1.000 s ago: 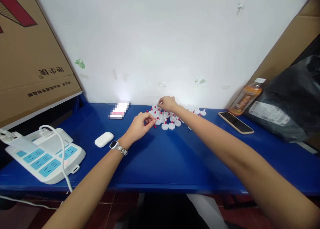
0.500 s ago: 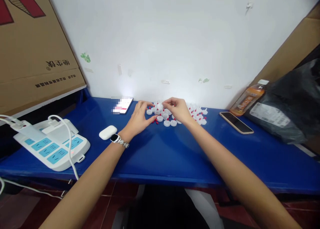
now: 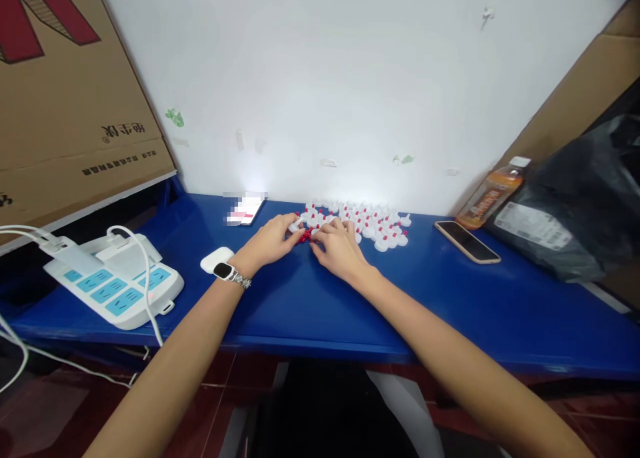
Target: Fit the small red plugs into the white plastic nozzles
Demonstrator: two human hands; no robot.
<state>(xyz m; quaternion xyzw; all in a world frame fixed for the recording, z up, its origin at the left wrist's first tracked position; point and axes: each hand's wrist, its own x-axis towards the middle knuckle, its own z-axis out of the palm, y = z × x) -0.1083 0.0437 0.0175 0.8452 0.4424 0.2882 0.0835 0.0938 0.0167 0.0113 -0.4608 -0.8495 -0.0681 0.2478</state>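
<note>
A white plastic cap with a short spout [image 3: 296, 225] is pinched between the thumb and fingers of my left hand [image 3: 270, 241]. Just right of it, my right hand [image 3: 341, 246] has its fingers curled down at the edge of a small pile of red pieces [image 3: 306, 235]. Its fingertips are close together, and what they grip, if anything, is hidden. Many similar white caps with red tips [image 3: 383, 235] are spread behind and to the right of my right hand, partly covered by it.
On the blue table [image 3: 300, 305], a lit phone [image 3: 246, 209] and a white earbud case [image 3: 216, 259] lie left, beside a power strip [image 3: 123, 291] with cables. To the right are another phone [image 3: 467, 242], an orange drink bottle [image 3: 493, 195] and a black plastic bag [image 3: 565, 205]. A white wall stands behind.
My right hand has moved left and toward me, from above the caps down to the red pieces. My left hand now shows a white cap in its fingers. The view has shifted slightly.
</note>
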